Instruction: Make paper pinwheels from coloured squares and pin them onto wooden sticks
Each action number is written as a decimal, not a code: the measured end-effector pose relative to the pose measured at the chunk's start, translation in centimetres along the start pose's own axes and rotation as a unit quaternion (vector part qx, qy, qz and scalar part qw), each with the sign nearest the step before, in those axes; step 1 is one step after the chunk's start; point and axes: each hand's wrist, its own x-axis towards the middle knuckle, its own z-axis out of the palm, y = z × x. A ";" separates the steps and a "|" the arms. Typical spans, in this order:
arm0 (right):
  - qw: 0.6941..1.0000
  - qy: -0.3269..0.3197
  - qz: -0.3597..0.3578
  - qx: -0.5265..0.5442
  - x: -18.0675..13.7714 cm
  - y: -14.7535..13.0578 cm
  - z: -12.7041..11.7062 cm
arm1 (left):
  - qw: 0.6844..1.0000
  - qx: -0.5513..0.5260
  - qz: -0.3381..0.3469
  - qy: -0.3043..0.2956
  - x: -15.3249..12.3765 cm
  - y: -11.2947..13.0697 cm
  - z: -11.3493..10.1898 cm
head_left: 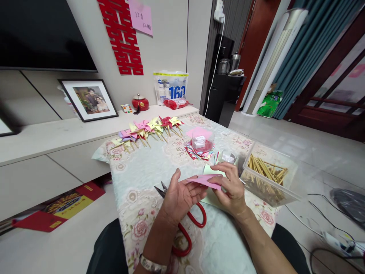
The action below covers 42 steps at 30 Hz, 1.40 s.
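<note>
Both my hands hold a folded pink paper sheet (205, 181) just above the table. My left hand (181, 198) supports its left end with fingers partly spread under it. My right hand (232, 186) pinches its right end. Red-handled scissors (188, 224) lie on the floral tablecloth (142, 167) under my left hand, blades pointing away. A pale green sheet (211, 170) lies beneath the pink one.
A row of finished paper pinwheels (148, 131) lies at the far edge. A clear round container (202, 140) sits on a stack of coloured papers (199, 153). A clear plastic box of wooden sticks (268, 173) stands at the right. A small clear cup (229, 156) is beside it.
</note>
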 end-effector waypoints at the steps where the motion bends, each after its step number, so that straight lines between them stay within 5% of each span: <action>1: 1.000 -0.010 -0.019 -0.016 -0.1 0.0 0.0 | 1.000 0.001 0.004 0.003 0.0 -0.1 0.0; 11: 0.990 -0.106 -0.062 -0.063 -0.3 -0.3 0.0 | 0.982 0.133 0.117 -0.058 0.2 -0.7 -0.8; 19: 0.979 -0.192 -0.034 -0.060 -0.5 0.3 0.1 | 0.966 0.166 0.186 0.073 0.6 -1.0 -0.7; 24: 0.969 -0.243 -0.010 -0.032 -0.4 0.2 -0.5 | 0.956 0.181 0.213 0.091 0.9 -1.0 -1.1; 33: 0.983 -0.183 0.014 0.027 -0.1 0.1 0.0 | 0.957 0.168 0.215 0.101 1.1 -1.0 -1.2; 42: 0.978 -0.209 0.002 0.023 -0.3 -0.4 0.7 | 0.958 0.181 0.208 0.079 0.9 -1.1 -1.0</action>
